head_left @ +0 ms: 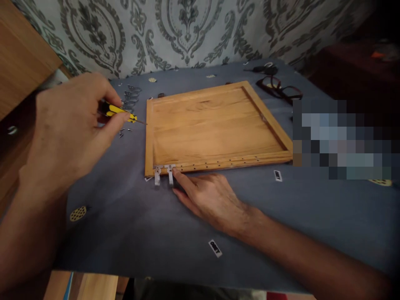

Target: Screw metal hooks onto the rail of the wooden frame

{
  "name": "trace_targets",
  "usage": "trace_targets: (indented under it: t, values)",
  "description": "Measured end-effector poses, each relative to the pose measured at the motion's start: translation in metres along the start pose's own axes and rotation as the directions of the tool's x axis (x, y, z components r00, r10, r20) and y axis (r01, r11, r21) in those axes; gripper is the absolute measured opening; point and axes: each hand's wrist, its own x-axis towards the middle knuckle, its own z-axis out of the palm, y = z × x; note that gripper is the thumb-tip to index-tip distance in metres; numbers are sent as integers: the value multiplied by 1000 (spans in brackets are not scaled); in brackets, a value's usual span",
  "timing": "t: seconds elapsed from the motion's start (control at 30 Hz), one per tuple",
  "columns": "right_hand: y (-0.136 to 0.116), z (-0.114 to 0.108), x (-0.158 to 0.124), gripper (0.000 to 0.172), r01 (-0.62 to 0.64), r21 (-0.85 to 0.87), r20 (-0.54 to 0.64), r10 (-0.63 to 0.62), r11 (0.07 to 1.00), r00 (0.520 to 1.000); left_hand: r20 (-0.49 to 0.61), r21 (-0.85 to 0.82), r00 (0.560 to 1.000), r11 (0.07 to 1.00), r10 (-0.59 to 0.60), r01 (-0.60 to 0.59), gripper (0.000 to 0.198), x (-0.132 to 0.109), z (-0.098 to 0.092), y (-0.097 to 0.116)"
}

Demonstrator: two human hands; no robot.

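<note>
The left hand, at nine o'clock, closes thumb and bent fingers around a yellow-black screwdriver, its thin shaft pointing between three and four; the wrist is raised. Loose metal hooks lie around ten, probably for easy reach. A hook bracket sits near eight on the edge of the wooden panel, flat at centre, seemingly steadied by the right hand at six: palm down, index fingertip touching, thumb apart, grasping nothing.
</note>
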Motion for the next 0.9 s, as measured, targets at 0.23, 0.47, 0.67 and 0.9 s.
trace_targets:
  t: [0.23,0.47,0.67,0.9]
  values:
    - [0,-2,1,41,-4,-14,23,5,1000,1000,83,-247,991,965,106,-83,7,-1,21,26]
    - [0,3,0,39,29,-33,-47,-30,999,998,155,-379,986,925,58,6,11,-4,66,11]
    - [3,9,-2,36,51,-58,-172,-61,997,983,241,-408,960,912,142,-33,8,-11,86,16]
    - [3,8,-2,35,60,-76,-200,-74,995,977,248,-260,968,965,31,36,21,5,65,-28]
